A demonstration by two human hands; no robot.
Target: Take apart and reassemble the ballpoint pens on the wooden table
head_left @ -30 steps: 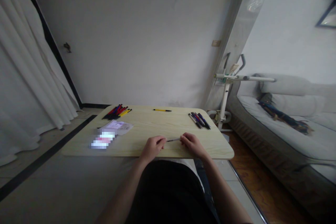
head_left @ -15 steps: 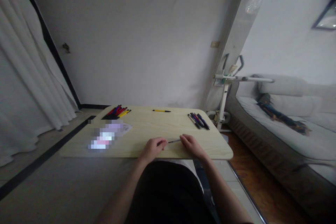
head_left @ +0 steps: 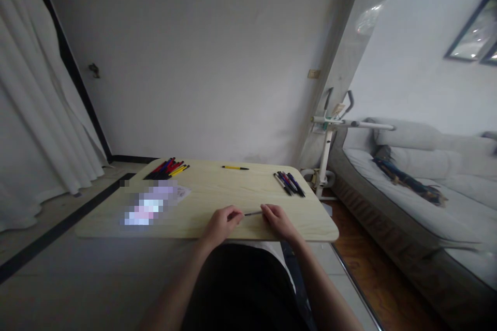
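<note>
I see the pen (head_left: 253, 213) at the lower centre of the frame, over the table (head_left: 217, 191), its ends pinched in the curled fingers of the left hand (head_left: 224, 221) and the right hand (head_left: 276, 219). My worry is a slip: so thin a shaft, held only by its ends, could twist free if the hands pull unevenly, then roll off the near edge. Its long axis runs almost level across the frame, right end slightly higher, darker part toward the left; which end writes, I cannot tell
</note>
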